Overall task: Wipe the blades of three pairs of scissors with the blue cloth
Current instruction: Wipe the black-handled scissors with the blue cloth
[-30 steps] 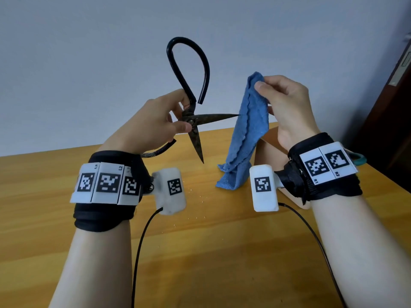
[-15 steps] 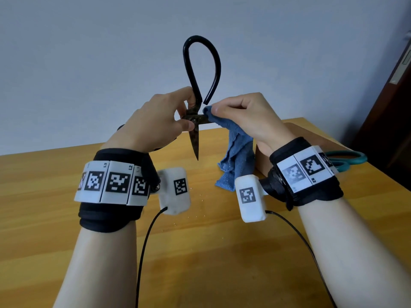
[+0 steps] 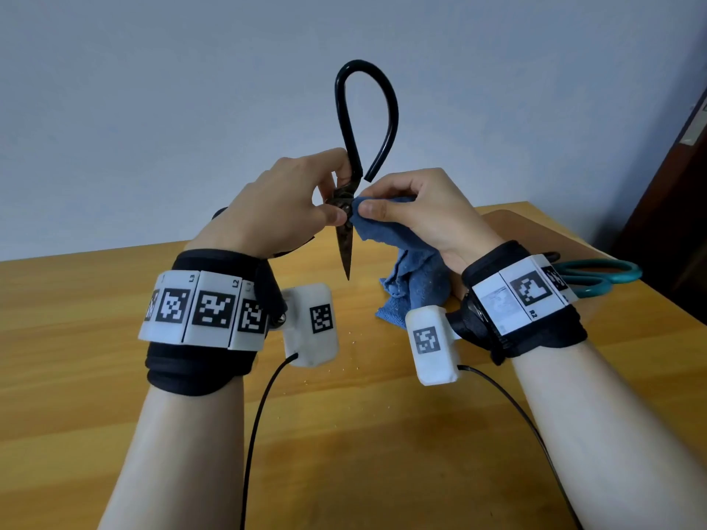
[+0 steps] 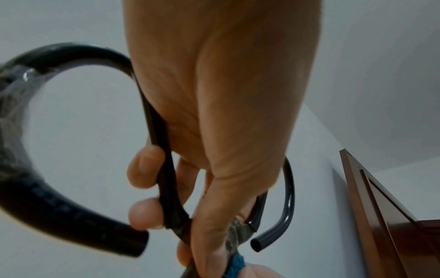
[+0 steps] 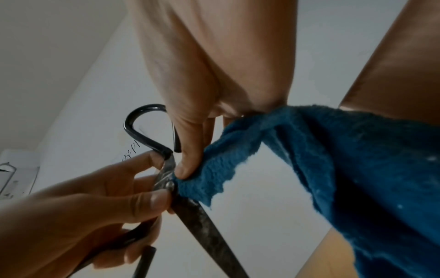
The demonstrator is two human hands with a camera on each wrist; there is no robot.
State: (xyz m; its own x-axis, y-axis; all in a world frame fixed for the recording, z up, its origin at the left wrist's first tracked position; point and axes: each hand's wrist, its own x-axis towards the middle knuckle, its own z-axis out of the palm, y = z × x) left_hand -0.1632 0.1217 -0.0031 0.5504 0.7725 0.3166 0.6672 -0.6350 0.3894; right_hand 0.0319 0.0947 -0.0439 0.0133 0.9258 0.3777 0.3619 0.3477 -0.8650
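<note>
Closest to the camera are two bare arms, each with a black band and white squares with black patterns on the wrist. A small white box with a black wire hangs under each wrist. Under them is a wooden table [image 3: 114,395] with tiny crumbs on it.

A bit farther up, the left hand [image 3: 267,212] holds the black scissors [image 3: 344,239] up in the air above the table. Its thumb and fingers pinch the scissors near the round pin where the two halves meet. From the left wrist view, more fingers curl around one handle stem. One big loop handle points up and the other loop goes down behind the hand. One dark, spotty blade points down with its tip above the table. The other blade is hidden inside the cloth.

The right hand [image 3: 424,216] is just beside the left hand. Its thumb and first finger pinch the blue cloth [image 3: 413,273] tight around the hidden blade, right next to the pin. The rest of the cloth hangs down under the hand, and its bottom end looks like it rests on the table.

Farther back, behind the right wrist, lies a pair of green-handled scissors [image 3: 597,277] on the table. Only the handles show. Past the table is a plain pale wall, and at the far right is a dark brown door
</note>
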